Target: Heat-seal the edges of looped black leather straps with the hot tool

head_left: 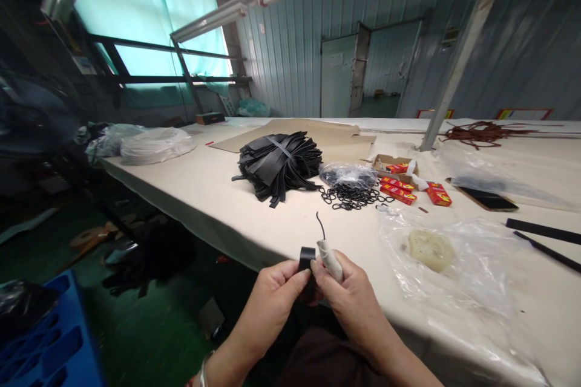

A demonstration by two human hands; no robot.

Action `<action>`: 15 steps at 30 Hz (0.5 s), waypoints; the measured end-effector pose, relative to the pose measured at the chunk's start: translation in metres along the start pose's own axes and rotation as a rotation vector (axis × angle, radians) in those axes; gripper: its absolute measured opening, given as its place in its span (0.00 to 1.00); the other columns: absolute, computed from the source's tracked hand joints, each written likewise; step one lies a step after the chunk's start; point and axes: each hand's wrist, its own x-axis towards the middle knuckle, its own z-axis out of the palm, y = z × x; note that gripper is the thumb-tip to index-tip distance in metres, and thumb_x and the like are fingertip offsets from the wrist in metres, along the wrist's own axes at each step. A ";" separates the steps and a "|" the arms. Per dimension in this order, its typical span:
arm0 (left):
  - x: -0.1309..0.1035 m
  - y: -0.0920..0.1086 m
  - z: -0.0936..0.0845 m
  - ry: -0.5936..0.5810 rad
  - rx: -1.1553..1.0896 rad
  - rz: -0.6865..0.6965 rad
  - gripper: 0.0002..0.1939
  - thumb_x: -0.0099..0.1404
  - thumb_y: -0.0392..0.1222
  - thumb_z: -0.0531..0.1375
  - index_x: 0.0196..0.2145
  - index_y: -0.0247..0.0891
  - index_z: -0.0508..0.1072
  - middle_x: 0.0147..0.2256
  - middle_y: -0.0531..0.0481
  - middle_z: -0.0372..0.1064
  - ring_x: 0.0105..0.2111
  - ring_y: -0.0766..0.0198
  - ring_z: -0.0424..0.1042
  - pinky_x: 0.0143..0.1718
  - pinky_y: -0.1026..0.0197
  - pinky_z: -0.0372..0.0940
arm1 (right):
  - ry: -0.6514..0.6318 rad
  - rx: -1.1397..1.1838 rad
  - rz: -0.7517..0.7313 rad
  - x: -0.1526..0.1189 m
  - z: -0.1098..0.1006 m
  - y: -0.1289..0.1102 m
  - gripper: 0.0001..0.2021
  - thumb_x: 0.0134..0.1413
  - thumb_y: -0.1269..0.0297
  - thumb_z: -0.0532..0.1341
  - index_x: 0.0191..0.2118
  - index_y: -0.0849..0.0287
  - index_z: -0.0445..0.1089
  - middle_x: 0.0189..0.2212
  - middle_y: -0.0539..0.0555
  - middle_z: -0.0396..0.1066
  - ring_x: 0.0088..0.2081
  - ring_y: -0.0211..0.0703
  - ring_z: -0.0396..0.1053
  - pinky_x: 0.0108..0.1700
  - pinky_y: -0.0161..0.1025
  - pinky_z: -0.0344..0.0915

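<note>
No text can be read. Beyond the right hand (351, 290), small red boxes (438, 194) bear yellow markings too tiny to decipher.

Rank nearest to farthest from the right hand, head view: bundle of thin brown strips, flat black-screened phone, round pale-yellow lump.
1. Round pale-yellow lump: amid clear plastic, right of the right hand.
2. Black-screened phone: farther right and back.
3. Thin brown strips: back beyond the phone.
</note>
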 end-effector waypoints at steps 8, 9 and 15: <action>0.006 -0.012 0.003 -0.065 -0.060 -0.096 0.11 0.62 0.41 0.57 0.27 0.32 0.73 0.23 0.51 0.66 0.26 0.66 0.62 0.31 0.64 0.59 | 0.038 -0.053 0.028 0.000 -0.012 0.015 0.15 0.53 0.54 0.56 0.24 0.58 0.56 0.17 0.45 0.56 0.20 0.37 0.60 0.22 0.34 0.61; 0.008 -0.014 0.003 -0.062 -0.057 -0.104 0.11 0.62 0.41 0.57 0.27 0.32 0.73 0.23 0.51 0.66 0.26 0.66 0.62 0.31 0.63 0.59 | 0.042 -0.046 0.034 0.000 -0.013 0.017 0.15 0.53 0.54 0.56 0.24 0.58 0.56 0.17 0.45 0.56 0.20 0.37 0.60 0.22 0.34 0.61; 0.017 -0.023 0.005 -0.028 -0.022 -0.118 0.11 0.62 0.41 0.56 0.26 0.33 0.73 0.23 0.50 0.68 0.25 0.65 0.64 0.30 0.64 0.60 | 0.076 -0.020 0.053 0.001 -0.015 0.030 0.14 0.53 0.54 0.57 0.25 0.58 0.58 0.15 0.45 0.59 0.19 0.37 0.60 0.22 0.33 0.61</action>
